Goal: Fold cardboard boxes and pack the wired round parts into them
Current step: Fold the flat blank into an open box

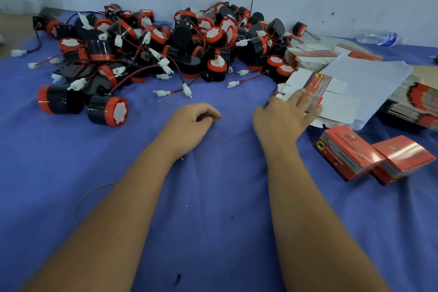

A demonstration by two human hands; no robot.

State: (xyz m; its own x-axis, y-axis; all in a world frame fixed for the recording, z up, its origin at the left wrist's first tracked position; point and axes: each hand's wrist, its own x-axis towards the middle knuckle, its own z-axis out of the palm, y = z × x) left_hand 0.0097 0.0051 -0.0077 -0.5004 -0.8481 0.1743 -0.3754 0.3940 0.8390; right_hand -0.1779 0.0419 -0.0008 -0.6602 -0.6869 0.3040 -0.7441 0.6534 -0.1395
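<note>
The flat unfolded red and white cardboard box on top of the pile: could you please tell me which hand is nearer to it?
Right. The right hand lies with its fingers on the flat unfolded red and white cardboard box; the left hand rests loosely curled on the blue cloth, well to its left.

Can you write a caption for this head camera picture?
Right hand reaches onto a flat unfolded cardboard box; left hand rests beside piled red-and-black wired round parts.

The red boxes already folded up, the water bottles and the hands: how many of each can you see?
Folded red boxes: 2, one beside the other
Water bottles: 1
Hands: 2, left hand and right hand
Total: 5
</note>
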